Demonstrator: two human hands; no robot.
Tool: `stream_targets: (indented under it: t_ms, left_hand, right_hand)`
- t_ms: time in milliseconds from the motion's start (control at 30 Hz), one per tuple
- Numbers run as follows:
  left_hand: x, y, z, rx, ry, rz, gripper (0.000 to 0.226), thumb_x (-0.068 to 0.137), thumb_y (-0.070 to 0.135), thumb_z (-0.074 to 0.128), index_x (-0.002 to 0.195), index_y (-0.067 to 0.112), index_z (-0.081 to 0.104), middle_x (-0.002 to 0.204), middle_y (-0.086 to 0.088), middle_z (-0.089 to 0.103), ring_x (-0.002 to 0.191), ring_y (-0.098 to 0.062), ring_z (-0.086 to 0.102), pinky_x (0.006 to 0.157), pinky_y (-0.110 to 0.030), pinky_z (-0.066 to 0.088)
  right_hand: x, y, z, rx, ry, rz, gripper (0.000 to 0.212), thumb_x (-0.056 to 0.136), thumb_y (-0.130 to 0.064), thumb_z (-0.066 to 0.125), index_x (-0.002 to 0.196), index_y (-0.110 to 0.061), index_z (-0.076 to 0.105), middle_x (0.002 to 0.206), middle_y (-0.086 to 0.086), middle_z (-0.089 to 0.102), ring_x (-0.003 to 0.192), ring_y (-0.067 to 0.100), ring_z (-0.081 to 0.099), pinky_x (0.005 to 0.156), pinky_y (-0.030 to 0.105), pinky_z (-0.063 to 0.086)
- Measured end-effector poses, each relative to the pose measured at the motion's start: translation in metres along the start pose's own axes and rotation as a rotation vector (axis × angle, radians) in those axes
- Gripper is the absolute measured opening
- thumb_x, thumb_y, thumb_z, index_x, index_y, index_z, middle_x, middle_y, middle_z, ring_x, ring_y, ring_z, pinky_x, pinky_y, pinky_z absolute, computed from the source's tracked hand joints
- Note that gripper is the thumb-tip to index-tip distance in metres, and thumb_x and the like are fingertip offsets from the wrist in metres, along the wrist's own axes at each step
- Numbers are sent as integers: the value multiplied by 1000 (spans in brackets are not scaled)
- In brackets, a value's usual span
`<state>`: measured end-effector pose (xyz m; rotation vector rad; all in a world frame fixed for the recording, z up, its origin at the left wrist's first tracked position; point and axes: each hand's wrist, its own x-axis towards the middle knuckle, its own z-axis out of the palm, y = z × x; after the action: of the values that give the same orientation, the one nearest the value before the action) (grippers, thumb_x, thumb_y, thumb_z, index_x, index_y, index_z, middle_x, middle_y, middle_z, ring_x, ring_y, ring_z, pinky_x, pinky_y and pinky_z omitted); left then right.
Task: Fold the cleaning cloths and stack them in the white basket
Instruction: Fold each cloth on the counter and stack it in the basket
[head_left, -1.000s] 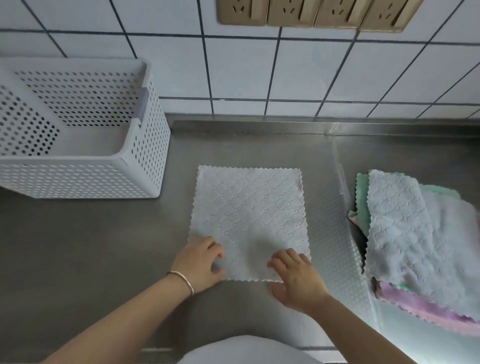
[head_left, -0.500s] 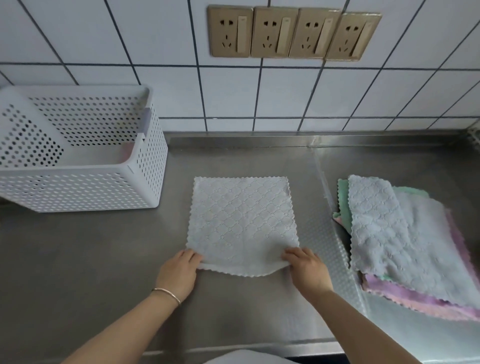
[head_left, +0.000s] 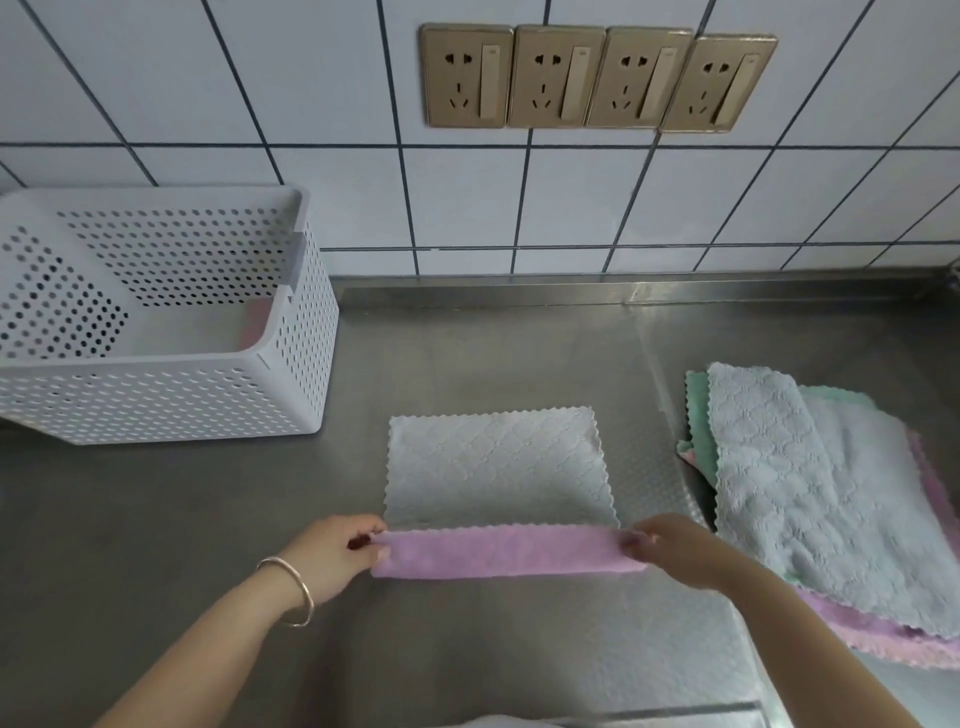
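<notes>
A square cleaning cloth (head_left: 496, 465), pale grey-blue on top and pink underneath, lies on the steel counter in front of me. Its near edge is lifted and turned over, showing a pink strip. My left hand (head_left: 332, 556) pinches the near left corner and my right hand (head_left: 675, 551) pinches the near right corner. The white perforated basket (head_left: 171, 389) stands at the left against the wall, with something pink faintly visible inside. A pile of unfolded cloths (head_left: 810, 499), grey-blue, green and pink, lies at the right.
The steel counter (head_left: 156, 545) runs to a tiled wall with a row of gold sockets (head_left: 597, 78). The counter's front edge is just below my arms. A dimpled steel strip (head_left: 665, 457) lies between the cloth and the pile.
Both hands took hold of the cloth's near corners and lifted the near edge up and over, exposing its pink underside. The view tilted upward.
</notes>
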<state>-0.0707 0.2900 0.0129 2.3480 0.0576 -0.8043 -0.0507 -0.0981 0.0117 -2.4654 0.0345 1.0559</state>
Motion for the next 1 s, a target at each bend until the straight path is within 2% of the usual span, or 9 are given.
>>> stream_targets:
  t_ms: [100,167,267,333,467,700,833,900,1000]
  left_hand:
    - [14,15,-5,-299,127,-51,20,86,8,55,70,19,59,62,4,51,62,-13,43,60,-25,36]
    - [31,23,-6,-424,239,-114,14,89,7,51,77,8,59,67,-4,52,66,-17,45,65,-28,40]
    - [59,28,-5,-253,432,-179,18,92,18,47,75,13,50,70,-11,55,65,-25,48,58,-31,36]
    - [75,29,-4,-186,489,-213,13,93,20,44,85,12,52,78,-15,58,72,-30,54,59,-32,36]
    - [102,27,0,-124,506,-255,20,94,20,43,102,4,54,98,-23,63,89,-38,57,70,-32,36]
    - [126,29,-4,-33,490,-296,25,93,18,46,109,2,57,110,-25,63,101,-42,56,83,-37,42]
    - [132,29,-5,-2,473,-337,31,95,21,43,118,5,55,115,-23,62,105,-41,55,87,-38,43]
    - [134,30,-6,31,472,-344,31,95,22,42,119,5,54,116,-24,61,105,-41,55,87,-39,43]
    - [133,33,-5,61,471,-351,30,96,22,41,117,5,54,114,-24,62,104,-41,56,84,-39,44]
  right_hand:
    - [16,-9,-10,240,200,40,25,94,-24,51,75,-10,58,77,8,60,71,20,53,62,28,39]
    - [33,-19,-15,323,318,55,19,93,-23,52,85,-10,62,82,9,64,78,24,58,67,31,43]
    - [58,-34,-24,317,411,72,21,93,-25,50,99,-8,61,87,7,61,83,23,56,70,29,39]
    - [71,-44,-30,294,440,81,18,95,-24,47,95,-8,57,85,6,56,81,23,51,70,28,34]
    - [94,-49,-36,261,455,116,26,95,-21,46,70,-19,41,80,9,52,76,25,47,67,29,32]
    - [116,-41,-35,236,461,151,37,92,-19,52,61,-22,32,61,-6,40,74,23,44,64,28,29]
    - [122,-41,-35,233,449,170,15,93,-24,51,83,-13,53,80,10,57,88,29,56,68,28,33]
    - [125,-42,-34,217,466,184,22,93,-27,51,99,-8,60,95,15,64,94,32,59,69,29,36]
    - [128,-44,-33,184,493,209,28,93,-31,52,108,-9,61,104,16,66,99,34,59,75,34,43]
